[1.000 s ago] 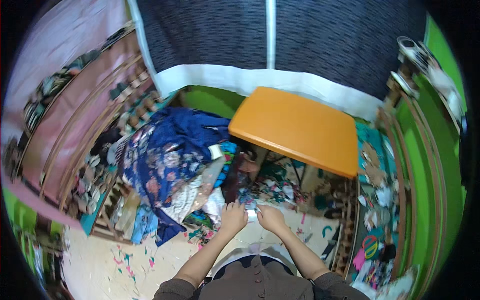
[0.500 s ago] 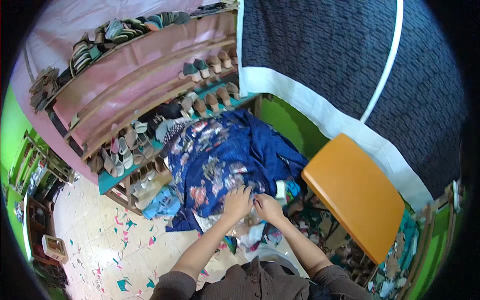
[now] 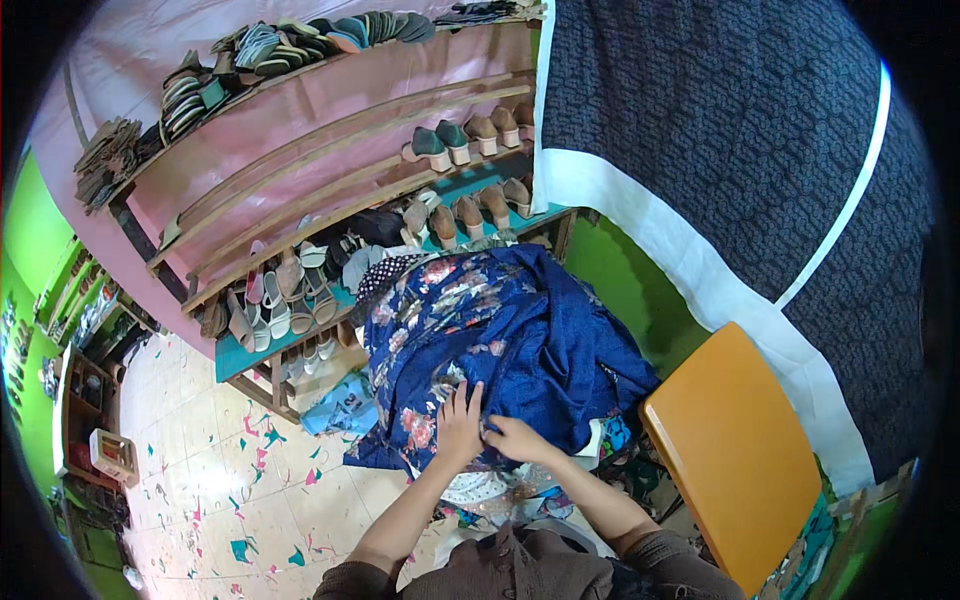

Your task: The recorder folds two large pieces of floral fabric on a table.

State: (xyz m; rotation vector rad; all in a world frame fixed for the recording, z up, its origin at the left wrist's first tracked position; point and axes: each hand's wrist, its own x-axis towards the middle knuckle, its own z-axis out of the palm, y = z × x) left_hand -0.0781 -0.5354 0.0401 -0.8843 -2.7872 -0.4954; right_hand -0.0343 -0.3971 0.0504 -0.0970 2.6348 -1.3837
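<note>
A large blue floral cloth (image 3: 560, 350) lies draped in folds over a heap in front of me. My left hand (image 3: 460, 430) rests flat on its near part, fingers stretched out and slightly spread. Close by on the right, my right hand (image 3: 520, 440) has its fingers curled together at the cloth, seemingly pinching a fold; its fingertips are partly hidden. Below the near edge, pale and patterned pieces of fabric (image 3: 480, 492) show between my forearms. What the blue cloth covers is hidden.
A wooden rack (image 3: 250, 368) holds several pairs of shoes behind the cloth, with stacked soles (image 3: 370, 32) on top. An orange board (image 3: 735, 450) stands at the right. Coloured scraps (image 3: 240, 550) litter the tiled floor. A dark curtain (image 3: 700, 130) hangs at the back right.
The whole view has shifted, so the scene sits lower and further right. The cloth now reaches further over the pale pieces near me. My left fingers have stretched out more.
</note>
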